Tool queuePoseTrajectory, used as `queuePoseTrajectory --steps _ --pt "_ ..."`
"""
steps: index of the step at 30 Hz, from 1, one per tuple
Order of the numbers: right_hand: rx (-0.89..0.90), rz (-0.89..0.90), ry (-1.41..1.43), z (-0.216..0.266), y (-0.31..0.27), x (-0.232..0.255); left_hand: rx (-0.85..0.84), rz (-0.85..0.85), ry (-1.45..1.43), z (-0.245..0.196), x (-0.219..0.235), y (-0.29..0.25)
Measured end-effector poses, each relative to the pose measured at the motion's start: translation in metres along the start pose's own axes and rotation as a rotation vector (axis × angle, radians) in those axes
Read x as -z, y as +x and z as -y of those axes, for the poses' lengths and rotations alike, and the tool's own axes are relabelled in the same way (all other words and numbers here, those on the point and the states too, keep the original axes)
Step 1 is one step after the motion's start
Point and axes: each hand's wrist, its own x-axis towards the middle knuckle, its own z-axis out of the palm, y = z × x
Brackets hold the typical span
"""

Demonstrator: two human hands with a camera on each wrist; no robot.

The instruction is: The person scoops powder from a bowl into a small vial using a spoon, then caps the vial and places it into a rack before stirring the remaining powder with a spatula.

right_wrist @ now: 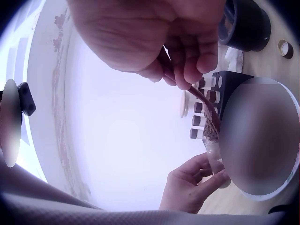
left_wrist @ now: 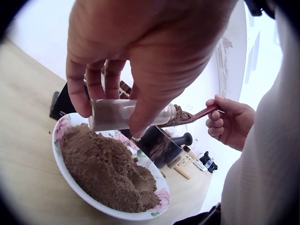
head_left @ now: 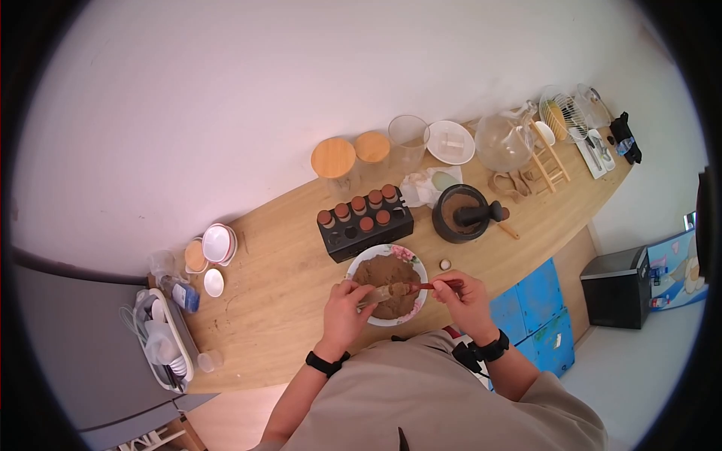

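Observation:
My left hand (head_left: 344,312) holds a small clear glass vial (left_wrist: 117,114) between thumb and fingers, lying nearly level over the bowl. Brown powder shows inside the vial. In my right hand (head_left: 466,299), thumb and fingers pinch the handle of a red-brown spoon (left_wrist: 205,112). Its tip, heaped with brown powder, is right at the vial's mouth. Below both hands stands a white bowl with pink flowers (left_wrist: 60,140), filled with a mound of brown powder (left_wrist: 105,168). The right wrist view blurs the bowl's contents.
Behind the bowl, a black rack (head_left: 374,239) holds several capped vials. A dark mortar (head_left: 445,229) with its pestle (head_left: 475,216) stands to the right, near a small round cap (head_left: 444,264). Lidded jars (head_left: 333,159) and a glass flask (head_left: 504,143) line the wall.

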Motion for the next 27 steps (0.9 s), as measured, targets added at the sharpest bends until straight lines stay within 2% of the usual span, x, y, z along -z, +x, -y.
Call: queuePoseTrajectory --steps 7,20,22,27 --pt "0.101 0.019 -0.166 0.004 0.003 -0.011 -0.043 -0.003 0.058 -0.007 0.002 0.003" --pt "0.266 0.020 -0.315 0.017 0.005 -0.028 -0.074 -0.015 0.048 -0.014 0.002 0.005" --pt "0.324 0.040 -0.435 0.026 0.006 -0.029 -0.080 -0.013 0.042 -0.015 0.001 0.007" --pt "0.381 0.050 -0.491 0.028 0.008 -0.029 -0.088 -0.020 -0.013 -0.008 -0.004 0.007"
